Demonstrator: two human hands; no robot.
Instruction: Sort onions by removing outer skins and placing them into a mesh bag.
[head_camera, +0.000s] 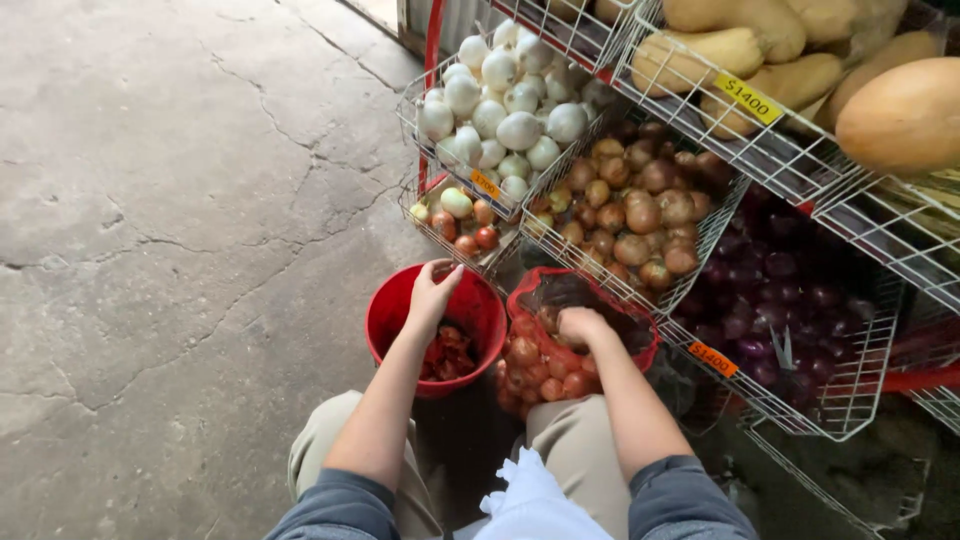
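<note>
The person crouches on the cracked concrete floor (150, 250) facing a wire display rack (850, 400), so both containers sit within arm's reach between the knees and the rack. The left hand (432, 292) rests on the far rim of the red bucket (385, 320), at 12 o'clock of the bucket; its grip is loose, fingers draped over the rim rather than clenched, which steadies the bucket. Inside the bucket lie reddish onion skins (450, 355), kept apart from the whole bulbs. Just at 3 o'clock of the bucket, touching it, stands a red mesh sack (640, 345) with its mouth held open upward. The right hand (582, 325) is lowered into that mouth, grip curled around something among the brown onions (535, 370); what exactly it grasps cannot be told. At 12 o'clock of the sack, a tilted wire basket holds loose brown onions (630, 215), sloped toward the person for access. White onions (500, 110) sit at 11 o'clock, purple onions (780, 300) at 2 o'clock, and squashes (760, 50) on the upper tier.
</note>
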